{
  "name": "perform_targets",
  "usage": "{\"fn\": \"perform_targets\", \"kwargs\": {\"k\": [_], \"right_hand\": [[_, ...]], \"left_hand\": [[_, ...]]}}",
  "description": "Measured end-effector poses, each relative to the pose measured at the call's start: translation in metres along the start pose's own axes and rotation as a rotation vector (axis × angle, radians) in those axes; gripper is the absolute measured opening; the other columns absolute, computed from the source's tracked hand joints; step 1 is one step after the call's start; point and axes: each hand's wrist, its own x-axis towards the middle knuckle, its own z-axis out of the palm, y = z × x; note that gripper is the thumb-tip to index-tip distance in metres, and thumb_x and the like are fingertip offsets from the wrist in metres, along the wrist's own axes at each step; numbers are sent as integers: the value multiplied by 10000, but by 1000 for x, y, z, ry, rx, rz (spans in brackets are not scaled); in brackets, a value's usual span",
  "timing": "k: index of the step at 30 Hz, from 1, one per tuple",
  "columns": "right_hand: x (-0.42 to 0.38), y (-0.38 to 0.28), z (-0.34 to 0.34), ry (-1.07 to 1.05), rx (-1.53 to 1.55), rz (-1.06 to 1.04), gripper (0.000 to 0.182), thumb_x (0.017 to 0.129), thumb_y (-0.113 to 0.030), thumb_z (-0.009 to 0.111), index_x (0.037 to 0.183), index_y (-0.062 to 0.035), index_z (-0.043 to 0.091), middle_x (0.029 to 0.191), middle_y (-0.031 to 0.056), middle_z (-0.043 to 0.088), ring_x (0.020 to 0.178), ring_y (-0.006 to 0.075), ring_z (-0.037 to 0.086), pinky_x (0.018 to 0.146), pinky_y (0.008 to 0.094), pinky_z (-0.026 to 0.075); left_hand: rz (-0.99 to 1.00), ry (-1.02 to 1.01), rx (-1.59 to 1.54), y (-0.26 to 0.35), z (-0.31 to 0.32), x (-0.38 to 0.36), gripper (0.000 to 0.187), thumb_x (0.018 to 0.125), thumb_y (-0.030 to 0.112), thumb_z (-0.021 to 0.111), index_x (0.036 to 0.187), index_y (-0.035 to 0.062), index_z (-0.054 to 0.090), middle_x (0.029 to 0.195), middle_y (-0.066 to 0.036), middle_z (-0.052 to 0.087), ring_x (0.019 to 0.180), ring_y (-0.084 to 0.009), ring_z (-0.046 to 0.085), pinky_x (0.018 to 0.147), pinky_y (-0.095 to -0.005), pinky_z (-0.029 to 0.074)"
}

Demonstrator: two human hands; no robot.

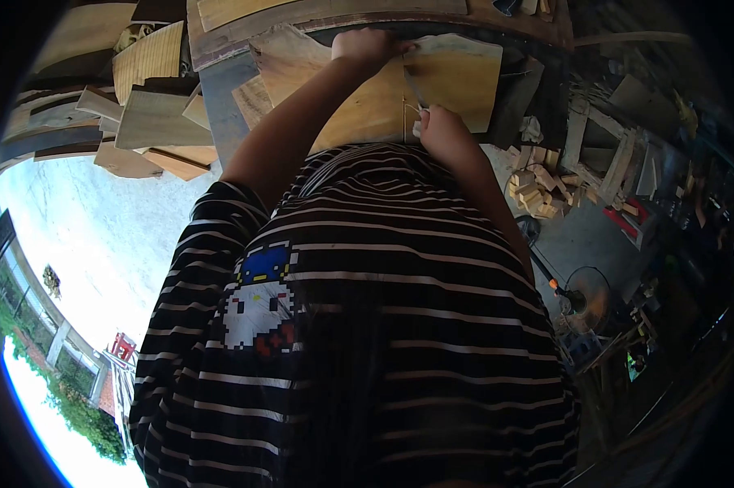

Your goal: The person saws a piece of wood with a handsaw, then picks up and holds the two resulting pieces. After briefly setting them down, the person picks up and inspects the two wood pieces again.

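Wooden board (363,110): lying on the bench (219,89) just ahead of the striped shirt (416,268), its long axis running side to side, a dark line (405,122) crossing it front to back
Board colour: showing yellow-brown, looking paler right of the line
Thin tool (415,89): slanting over the board, pointing away from the body
Right hand (443,131): gripping the tool, sitting nearer the body
Left hand (368,49): resting at the far edge; cannot tell whether grasping

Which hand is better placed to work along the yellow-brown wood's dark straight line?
Likely the right hand: it grips a slim grey tool beside the line; the left hand is by the far edge of the wood.
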Motion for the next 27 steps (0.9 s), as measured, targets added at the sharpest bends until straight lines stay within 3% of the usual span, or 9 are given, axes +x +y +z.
{"fn": "perform_targets", "kwargs": {"k": [2,4,8,10,14,16,20,22,27], "right_hand": [[-6,-4,-5,-7,2,-6,300,899,-235,459,923,34,591,851,259,620,846,410,603,754,462,476],[-37,-2,-25,-186,-76,35,315,904,-233,449,918,43,599,844,265,619,839,414,603,754,462,478],[-33,8,-17,-117,-58,76,313,905,-231,448,917,42,600,846,263,620,840,415,603,760,461,478],[-3,6,1,15,18,0,302,900,-231,459,917,40,590,841,260,621,835,412,606,768,463,479],[-10,2,2,2,9,-19,302,901,-232,458,918,40,588,840,260,621,839,414,605,772,463,479],[-44,-2,-19,-128,-14,63,317,910,-234,439,911,41,598,841,261,621,839,413,606,773,465,478],[-29,4,-6,-107,-17,71,313,916,-232,432,920,32,599,847,259,623,839,407,608,774,467,478],[3,5,13,42,19,7,294,915,-234,439,929,15,594,854,258,622,843,402,609,770,471,478],[-52,-11,-20,-64,17,67,301,913,-245,445,920,17,593,849,252,624,840,401,611,760,472,481]], "left_hand": [[-11,18,-28,-2,-2,-1,534,835,662,382,1016,248,668,895,-61,684,839,-232,663,706,-378,510],[-36,-47,0,-2,-7,1,540,833,667,380,1016,248,667,900,-62,683,848,-232,661,712,-379,509],[-30,-85,14,-6,-3,7,557,827,682,372,1030,252,662,910,-61,681,867,-230,657,723,-374,506],[-12,-56,-5,-9,0,7,567,823,690,370,1026,251,666,908,-62,680,868,-231,657,723,-373,505],[-69,-122,-4,-11,-3,9,588,816,703,367,1036,247,665,897,-66,678,868,-238,656,725,-374,503],[-66,-107,-5,-14,-3,8,593,816,705,366,1030,240,666,891,-67,678,867,-241,656,727,-377,502],[-49,-125,-8,-19,7,18,621,815,710,363,1000,205,672,873,-78,678,864,-250,657,732,-387,501],[-29,-86,-29,-19,6,16,633,813,711,363,989,188,674,866,-86,677,863,-252,657,732,-389,502],[-57,-106,-14,-18,2,11,649,810,714,365,991,173,674,861,-94,676,860,-254,657,730,-392,502]]}}
